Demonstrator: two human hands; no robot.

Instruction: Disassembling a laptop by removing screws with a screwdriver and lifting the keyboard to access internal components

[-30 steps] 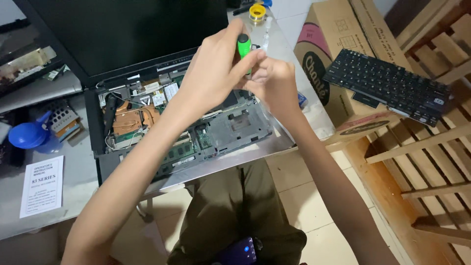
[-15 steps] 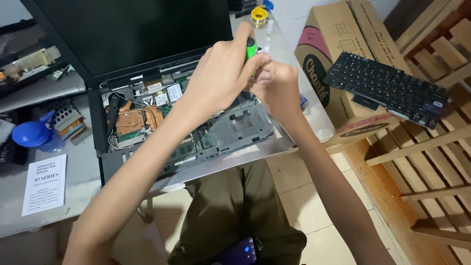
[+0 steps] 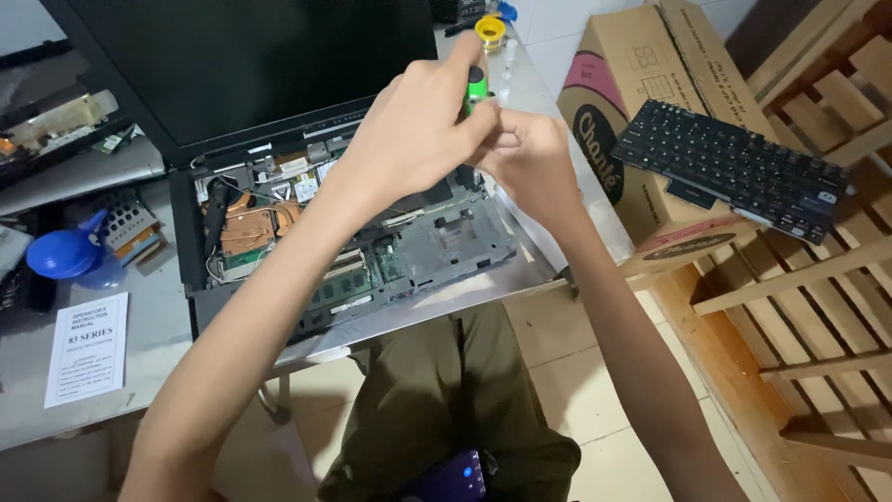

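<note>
Over the open laptop (image 3: 372,251) on the counter (image 3: 158,372), both hands meet around a green-handled screwdriver (image 3: 477,85). The left hand (image 3: 409,139) is wrapped around the handle from above, and the right hand (image 3: 530,158) pinches in close at the shaft, fingers narrow; whether it grips the tool or something tiny, I can't tell. Tip is hidden. My take: keep the driver straight, use light pressure, and steady it with the lower hand so nothing drops into the board. The pulled keyboard (image 3: 734,167) sits on the box (image 3: 613,121), well apart.
</note>
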